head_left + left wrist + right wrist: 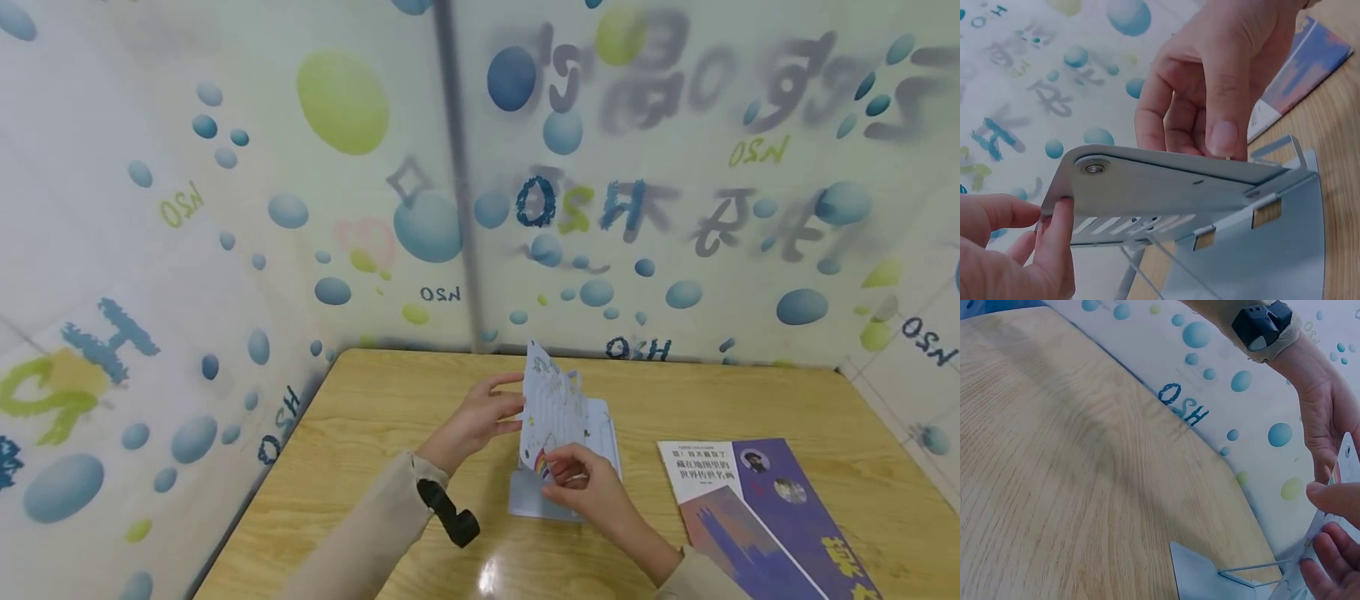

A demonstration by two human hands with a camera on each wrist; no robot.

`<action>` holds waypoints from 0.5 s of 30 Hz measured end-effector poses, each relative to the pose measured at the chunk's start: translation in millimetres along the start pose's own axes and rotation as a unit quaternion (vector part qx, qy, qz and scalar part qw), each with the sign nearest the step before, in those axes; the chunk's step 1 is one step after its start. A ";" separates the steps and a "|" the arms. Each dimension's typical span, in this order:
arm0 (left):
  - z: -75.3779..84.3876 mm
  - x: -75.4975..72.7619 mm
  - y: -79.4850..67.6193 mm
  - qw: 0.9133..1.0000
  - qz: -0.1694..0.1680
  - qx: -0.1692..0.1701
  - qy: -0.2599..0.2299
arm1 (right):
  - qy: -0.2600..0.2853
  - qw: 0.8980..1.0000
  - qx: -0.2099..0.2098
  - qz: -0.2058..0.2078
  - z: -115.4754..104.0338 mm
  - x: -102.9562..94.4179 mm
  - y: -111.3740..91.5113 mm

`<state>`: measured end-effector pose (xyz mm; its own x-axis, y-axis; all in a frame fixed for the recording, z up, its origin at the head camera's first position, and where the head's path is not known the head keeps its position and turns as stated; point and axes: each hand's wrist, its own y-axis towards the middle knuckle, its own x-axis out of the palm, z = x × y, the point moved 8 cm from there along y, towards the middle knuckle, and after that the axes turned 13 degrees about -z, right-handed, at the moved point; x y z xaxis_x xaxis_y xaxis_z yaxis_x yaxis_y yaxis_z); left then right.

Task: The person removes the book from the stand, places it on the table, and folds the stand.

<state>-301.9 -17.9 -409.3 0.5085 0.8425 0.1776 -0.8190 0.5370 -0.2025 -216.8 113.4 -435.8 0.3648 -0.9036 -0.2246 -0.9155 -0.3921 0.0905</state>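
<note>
A pale metal book stand [551, 396] with slots and a rainbow print stands on the table, its panel tilted up over a flat base plate [536, 498]. My left hand [480, 421] grips the panel's left edge; in the left wrist view its fingers pinch a rounded corner beside a round rivet. On the printed side, my right hand [592, 493] has curled fingers and thumb at the panel near the rainbow. Thin wire supports [1179, 265] run behind the panel to the base. A wire bracket [1291, 147] sticks out near the hinge.
Two overlapping books or booklets, one with a purple cover [795, 479], lie on the wooden table [375, 417] to the right. A wall covering [360, 208] with blue and green dots rises behind the table's far edge. A black strap [450, 512] is on the left wrist.
</note>
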 end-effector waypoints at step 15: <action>17.0 48.6 20.2 0.999 -0.035 0.020 -0.021 | 0.014 0.993 0.009 0.117 2.2 -31.0 -19.4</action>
<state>-298.3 33.1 -388.3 0.5534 0.8003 0.2308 -0.7927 0.5911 -0.1488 -210.8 149.4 -432.7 0.1467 -0.9741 -0.1718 -0.9786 -0.1683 0.1188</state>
